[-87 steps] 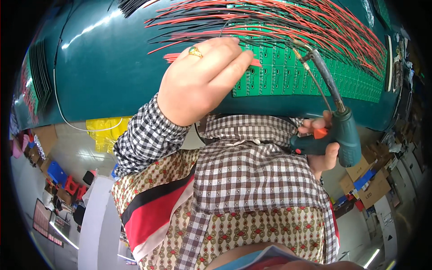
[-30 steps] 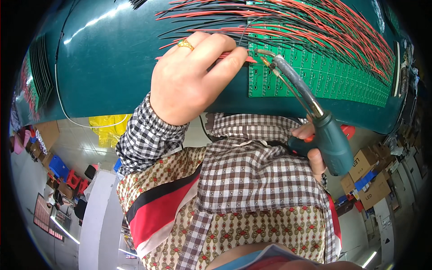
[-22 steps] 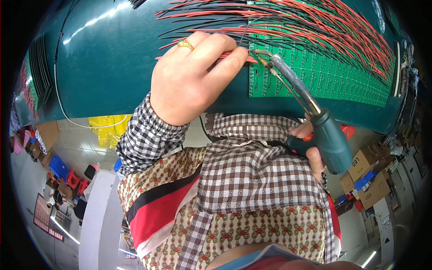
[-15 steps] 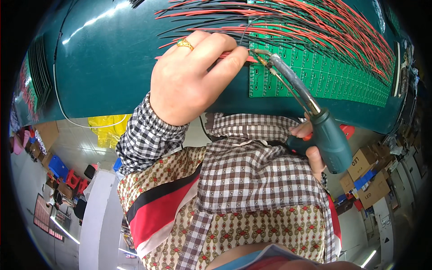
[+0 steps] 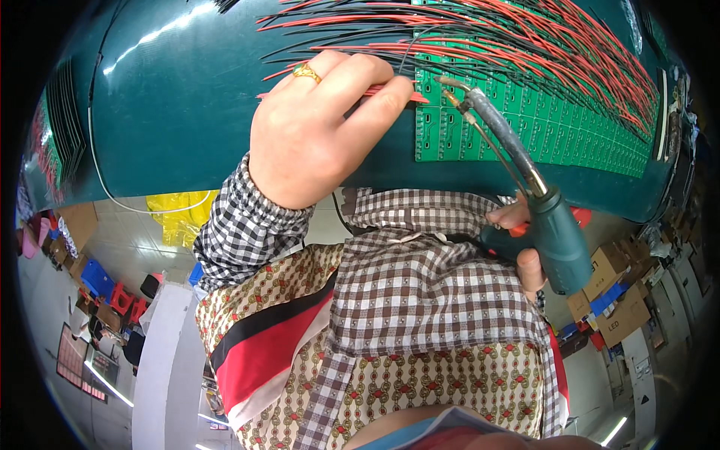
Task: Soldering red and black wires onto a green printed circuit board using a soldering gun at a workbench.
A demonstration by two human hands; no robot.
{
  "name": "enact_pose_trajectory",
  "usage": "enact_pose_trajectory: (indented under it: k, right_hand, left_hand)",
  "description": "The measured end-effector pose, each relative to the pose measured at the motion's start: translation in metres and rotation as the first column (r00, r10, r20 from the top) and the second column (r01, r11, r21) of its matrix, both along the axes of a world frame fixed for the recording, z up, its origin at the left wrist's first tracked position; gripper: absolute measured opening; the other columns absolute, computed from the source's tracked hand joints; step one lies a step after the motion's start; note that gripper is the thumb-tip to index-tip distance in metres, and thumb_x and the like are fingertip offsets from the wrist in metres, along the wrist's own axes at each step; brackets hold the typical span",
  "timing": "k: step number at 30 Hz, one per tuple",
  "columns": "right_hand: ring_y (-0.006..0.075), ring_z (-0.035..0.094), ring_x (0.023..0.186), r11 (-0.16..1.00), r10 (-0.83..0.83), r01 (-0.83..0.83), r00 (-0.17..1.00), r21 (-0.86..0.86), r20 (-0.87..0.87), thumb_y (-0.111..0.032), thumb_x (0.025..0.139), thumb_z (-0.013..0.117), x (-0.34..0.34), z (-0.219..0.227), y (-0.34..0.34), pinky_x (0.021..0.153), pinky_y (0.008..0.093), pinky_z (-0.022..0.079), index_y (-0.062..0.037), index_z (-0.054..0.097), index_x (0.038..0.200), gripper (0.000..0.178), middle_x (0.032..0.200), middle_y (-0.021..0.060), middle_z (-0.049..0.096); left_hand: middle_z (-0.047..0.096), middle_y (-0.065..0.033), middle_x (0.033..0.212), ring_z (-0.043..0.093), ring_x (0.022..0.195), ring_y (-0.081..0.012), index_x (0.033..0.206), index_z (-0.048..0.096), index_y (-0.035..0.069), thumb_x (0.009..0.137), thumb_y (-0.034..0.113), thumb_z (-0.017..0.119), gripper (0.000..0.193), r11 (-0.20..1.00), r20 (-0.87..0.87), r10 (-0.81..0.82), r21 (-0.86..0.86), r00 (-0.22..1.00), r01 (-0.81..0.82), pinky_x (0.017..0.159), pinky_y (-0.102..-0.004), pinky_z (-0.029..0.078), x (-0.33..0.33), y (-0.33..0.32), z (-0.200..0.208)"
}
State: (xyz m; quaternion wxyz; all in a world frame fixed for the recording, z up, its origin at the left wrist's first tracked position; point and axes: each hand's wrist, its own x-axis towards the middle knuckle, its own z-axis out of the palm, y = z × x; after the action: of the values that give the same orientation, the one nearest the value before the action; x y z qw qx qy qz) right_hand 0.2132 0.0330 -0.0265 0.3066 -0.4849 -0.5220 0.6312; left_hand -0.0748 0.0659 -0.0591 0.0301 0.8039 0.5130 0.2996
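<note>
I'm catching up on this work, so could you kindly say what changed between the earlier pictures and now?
Against the boards, the left hand and soldering gun shifted left; in the last half second, the gun's tip eased back right. Unchanged: the left hand holds red wires, the right hand the gun.

- Lower cardboard carton [image 5: 630, 306] at right: one short word in dark capital letters across its side, tilted.
- Upper cardboard carton [image 5: 606, 276] just above it: dark print, partly covered by the green soldering gun [image 5: 564, 244].
- Pale panel [image 5: 640, 369] below the cartons: a small dark triangular mark.
- Green circuit boards [image 5: 480, 142]: white markings, too small to read.
</note>
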Motion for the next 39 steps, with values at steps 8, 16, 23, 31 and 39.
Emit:
enact_pose_trajectory:
  k: [8, 16, 23, 31, 39]
  right_hand:
    - [0.0276, 0.057, 0.101, 0.996, 0.062, -0.071, 0.983, -0.048, -0.171, -0.030, 0.086, 0.067, 0.010, -0.003, 0.001, 0.089, 0.0411, 0.045, 0.0052, 0.047, 0.119, 0.053, 0.105, 0.0139, 0.057]
    - [0.0280, 0.062, 0.085, 0.987, -0.160, 0.160, 0.986, -0.005, -0.047, -0.052, 0.078, 0.068, -0.001, -0.004, -0.006, 0.075, 0.0407, 0.055, 0.0090, 0.040, 0.129, 0.084, 0.094, 0.0145, 0.058]
    - [0.0319, 0.063, 0.093, 0.980, -0.175, 0.175, 0.984, -0.092, 0.006, -0.052, 0.078, 0.068, -0.006, 0.008, -0.002, 0.078, 0.0419, 0.057, 0.0057, 0.037, 0.133, 0.085, 0.099, 0.0160, 0.058]
    - [0.0284, 0.055, 0.112, 0.985, -0.058, 0.029, 0.984, -0.169, -0.170, -0.039, 0.084, 0.067, 0.004, 0.006, -0.005, 0.095, 0.0411, 0.045, 0.0043, 0.044, 0.127, 0.066, 0.113, 0.0162, 0.056]
    - [0.0275, 0.057, 0.105, 0.995, 0.067, -0.083, 0.969, -0.056, -0.238, -0.031, 0.086, 0.066, 0.008, -0.001, 0.003, 0.094, 0.0421, 0.046, 0.0063, 0.044, 0.124, 0.058, 0.111, 0.0165, 0.057]
  left_hand:
    - [0.062, -0.0045, 0.085, 0.062, 0.072, -0.0204, 0.094, 0.068, 0.006, 0.062, -0.006, 0.068, 0.034, 1.000, 0.015, 0.000, -0.020, 1.000, 0.000, 0.061, -0.0293, 0.051, -0.001, -0.001, 0.001]
    - [0.061, -0.0037, 0.087, 0.059, 0.075, -0.0200, 0.091, 0.066, 0.006, 0.062, 0.009, 0.064, 0.029, 0.998, 0.107, -0.017, 0.064, 0.994, 0.010, 0.064, -0.0285, 0.051, -0.010, -0.002, 0.003]
    - [0.060, -0.0053, 0.084, 0.059, 0.072, -0.0202, 0.100, 0.069, 0.005, 0.061, -0.003, 0.065, 0.039, 0.994, 0.066, 0.045, -0.105, 0.997, -0.038, 0.064, -0.0295, 0.048, 0.006, -0.007, 0.011]
    - [0.062, -0.0055, 0.085, 0.060, 0.070, -0.0198, 0.099, 0.069, 0.004, 0.064, -0.008, 0.067, 0.037, 0.999, 0.056, 0.035, -0.005, 0.998, -0.034, 0.060, -0.0296, 0.050, 0.005, -0.007, 0.003]
    - [0.062, -0.0061, 0.085, 0.061, 0.070, -0.0210, 0.093, 0.067, 0.003, 0.062, -0.009, 0.066, 0.033, 0.998, 0.106, -0.005, -0.064, 0.994, 0.012, 0.059, -0.0297, 0.049, 0.000, -0.002, 0.009]
